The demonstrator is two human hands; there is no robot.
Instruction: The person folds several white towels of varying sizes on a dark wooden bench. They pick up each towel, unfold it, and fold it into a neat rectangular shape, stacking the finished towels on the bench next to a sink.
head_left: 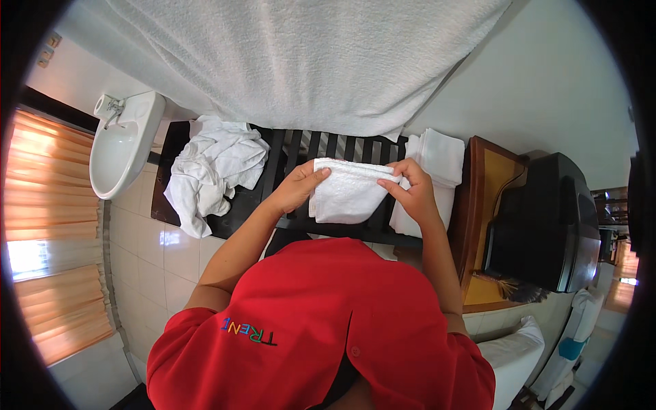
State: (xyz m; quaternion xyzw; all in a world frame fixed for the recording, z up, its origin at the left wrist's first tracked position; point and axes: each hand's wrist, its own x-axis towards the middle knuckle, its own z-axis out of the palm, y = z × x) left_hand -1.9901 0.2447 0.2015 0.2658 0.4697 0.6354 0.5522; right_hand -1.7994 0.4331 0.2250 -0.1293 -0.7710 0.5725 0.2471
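Note:
Between my two hands hangs a small white towel (352,195), folded over, its top edge pulled straight above a black slatted bench (295,147). My left hand (298,186) pinches the towel's upper left corner, thumb on the near side. At the upper right corner, my right hand (412,188) grips it between thumb and fingers. A loose heap of crumpled white towels (217,160) lies on the bench's left end. Folded white towels (436,157) are stacked at its right end, partly behind my right hand and forearm.
A large white towel cloth (307,61) hangs beyond the bench. On the left are a white washbasin (123,147) and orange curtains (58,205). To the right, a black television (543,222) stands on a wooden cabinet (475,205). Pale floor tiles (147,253) lie at left.

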